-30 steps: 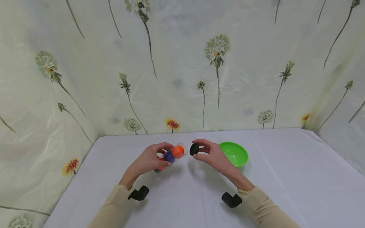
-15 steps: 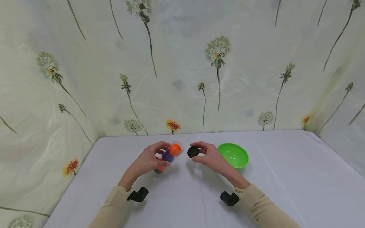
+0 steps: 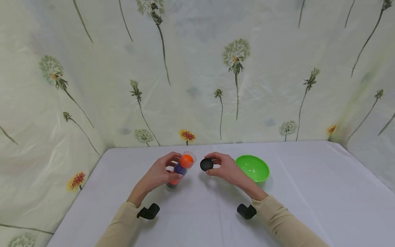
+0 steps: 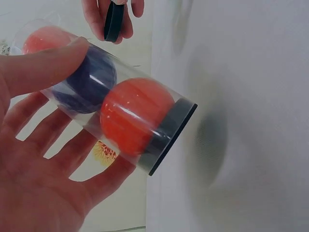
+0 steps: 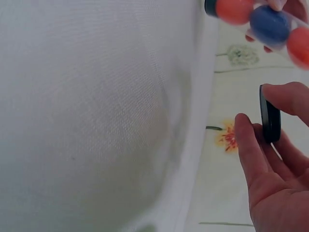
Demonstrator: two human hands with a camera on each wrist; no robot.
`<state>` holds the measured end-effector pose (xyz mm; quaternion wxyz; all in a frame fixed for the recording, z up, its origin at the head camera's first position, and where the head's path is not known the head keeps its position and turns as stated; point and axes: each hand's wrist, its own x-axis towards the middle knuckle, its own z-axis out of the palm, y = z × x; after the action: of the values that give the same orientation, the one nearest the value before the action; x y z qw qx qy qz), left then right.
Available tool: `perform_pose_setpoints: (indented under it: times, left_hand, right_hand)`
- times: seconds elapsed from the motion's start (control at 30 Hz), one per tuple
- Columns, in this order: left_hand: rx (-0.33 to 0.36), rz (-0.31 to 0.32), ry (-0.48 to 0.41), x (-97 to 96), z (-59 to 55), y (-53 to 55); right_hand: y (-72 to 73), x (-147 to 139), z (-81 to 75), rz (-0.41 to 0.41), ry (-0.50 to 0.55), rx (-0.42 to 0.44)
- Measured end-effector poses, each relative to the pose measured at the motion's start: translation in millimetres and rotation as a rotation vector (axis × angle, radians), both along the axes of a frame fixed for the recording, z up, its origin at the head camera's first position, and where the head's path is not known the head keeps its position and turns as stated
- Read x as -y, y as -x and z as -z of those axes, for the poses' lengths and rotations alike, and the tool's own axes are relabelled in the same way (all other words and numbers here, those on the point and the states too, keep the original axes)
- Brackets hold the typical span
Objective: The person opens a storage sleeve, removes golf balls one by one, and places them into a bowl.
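Observation:
My left hand (image 3: 160,173) grips a clear plastic tube (image 4: 126,72) around its side, tilted with its uncapped end up and toward the right. Inside sit an orange ball (image 3: 186,161) near the mouth, a dark blue ball (image 4: 89,82) in the middle and another orange ball (image 4: 136,115) against the black bottom cap (image 4: 168,137). Between thumb and fingers my right hand (image 3: 226,168) pinches a round black lid (image 3: 206,164). The lid is held just right of the tube's mouth, apart from it. Both things are off the table.
A green bowl (image 3: 253,168) stands on the white-covered table (image 3: 213,219), right behind my right hand. Flower-patterned cloth (image 3: 191,68) hangs at the back and sides. A black wrist mount (image 3: 148,211) juts from the left sleeve, and another mount (image 3: 246,211) from the right.
The tube has tipped more upright, its mouth moving slightly left. My right hand has shifted a little left and turned the lid so that its round face shows toward the head view.

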<state>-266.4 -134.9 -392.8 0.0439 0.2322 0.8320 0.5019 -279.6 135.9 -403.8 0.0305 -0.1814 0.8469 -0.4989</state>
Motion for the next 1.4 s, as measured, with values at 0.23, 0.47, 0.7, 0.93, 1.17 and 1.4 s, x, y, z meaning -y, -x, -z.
perform_pose_setpoints:
  times: [0.23,0.47,0.7,0.93,1.17,1.4]
  left_hand:
    - [0.005,-0.006,-0.025,2.9,4.2,3.4]
    - [0.010,-0.003,-0.055,5.1,5.4,3.2]
    - [0.025,-0.016,-0.064,5.6,3.8,2.9]
    - [0.041,-0.023,-0.076,6.2,4.4,2.7]
    - [0.055,-0.032,-0.076,7.6,3.0,1.7]
    - [0.059,-0.033,-0.087,9.3,3.5,2.2]
  right_hand:
    - [4.8,4,-1.8,0.026,-0.049,-0.008]
    - [11.9,7,0.2,0.026,-0.029,0.011]
    - [17.4,7,3.5,0.017,-0.021,0.014]
    - [22.6,11,5.1,0.028,-0.048,0.007]
    - [28.5,15,8.8,0.025,-0.059,0.016]
    - [34.0,20,11.5,0.052,-0.098,0.029]
